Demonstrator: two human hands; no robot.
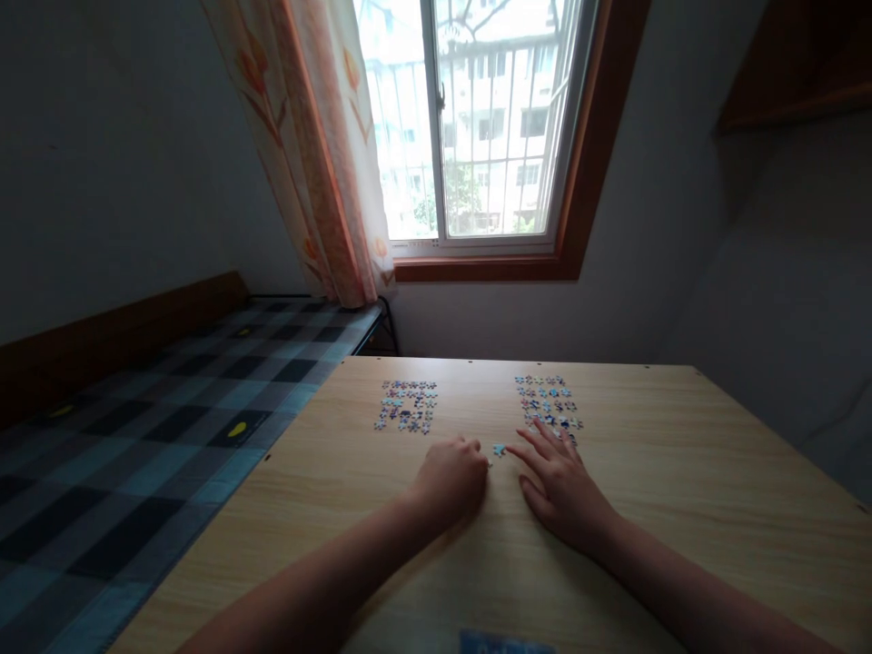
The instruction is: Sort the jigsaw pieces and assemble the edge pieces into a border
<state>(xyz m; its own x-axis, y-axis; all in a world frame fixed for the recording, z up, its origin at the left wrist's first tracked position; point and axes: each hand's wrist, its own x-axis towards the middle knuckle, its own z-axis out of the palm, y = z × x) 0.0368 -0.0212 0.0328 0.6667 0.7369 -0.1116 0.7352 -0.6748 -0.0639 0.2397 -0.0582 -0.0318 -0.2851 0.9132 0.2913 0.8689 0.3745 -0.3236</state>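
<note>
My left hand (453,472) rests low over the table with its fingers curled together, and a small pale bit, likely the edge of a puzzle piece (490,463), shows at its fingertips. My right hand (559,481) lies with fingers spread, its fingertips over the near edge of the right group of puzzle pieces (545,400). Between the hands lies a light-blue puzzle piece (500,450), close to the right index fingertip. Farther left, another group of puzzle pieces (409,400) is laid out in rough rows with a gap inside.
The pale wooden table (715,509) reaches toward the wall under a barred window (497,136). A blue printed item (504,643) is partly visible at the near edge. On the left stand a bed with a checked cover (170,436) and a floral curtain (320,163).
</note>
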